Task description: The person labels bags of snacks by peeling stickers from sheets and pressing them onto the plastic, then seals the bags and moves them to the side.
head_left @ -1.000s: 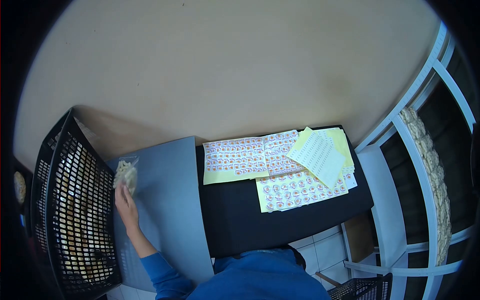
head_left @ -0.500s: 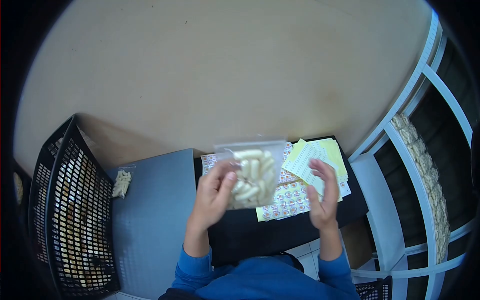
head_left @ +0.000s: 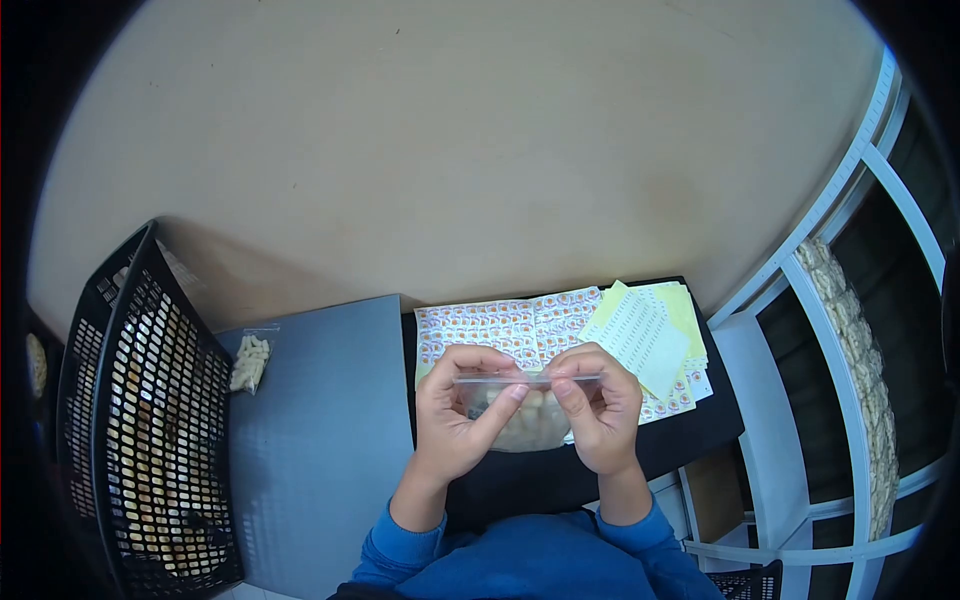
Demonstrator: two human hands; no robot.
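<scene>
A clear zip-lock bag (head_left: 530, 428) of pale, finger-shaped pieces hangs between my two hands, low over the black table. My left hand (head_left: 462, 405) pinches the zip strip along its top edge, thumb towards me. On the other side of the strip, my right hand (head_left: 597, 402) pinches the same edge close to the left thumb. The fingers hide part of the bag. Behind it lie sheets of round stickers (head_left: 480, 330) with orange centres. Overlapping them at the right are yellowish label sheets (head_left: 640, 335) with small print.
At the left stands a tall black plastic basket (head_left: 165, 400) with many pale pieces behind its mesh. Another filled bag (head_left: 250, 362) lies on the grey surface (head_left: 320, 440) beside it. A white metal rack (head_left: 790, 400) rises at the right, holding a large packed bag (head_left: 850, 350).
My right hand came left from the label sheets and took hold of the bag's top edge. The bag moved down towards me and tipped, its zip strip now facing up.
</scene>
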